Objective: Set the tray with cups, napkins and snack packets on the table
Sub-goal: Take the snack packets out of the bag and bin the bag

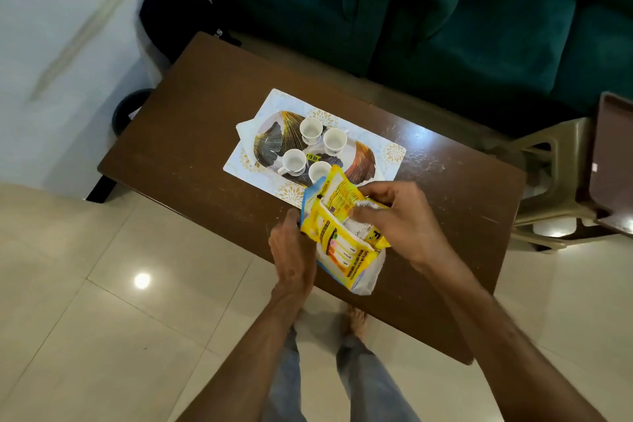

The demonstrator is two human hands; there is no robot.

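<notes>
Yellow snack packets [337, 240] held by left grip [294, 250], right grip [400, 216]; tray [270, 140] holds four empty cups [311, 129].

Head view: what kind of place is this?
Probably a home living room: teal sofa beyond a brown wooden table, glossy tiled floor, and a tray holding four white cups.

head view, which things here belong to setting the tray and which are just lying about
Job: tray, cups, snack packets held in left hand and right hand, table.
Lying about: green sofa, black bag, plastic stool.
</notes>
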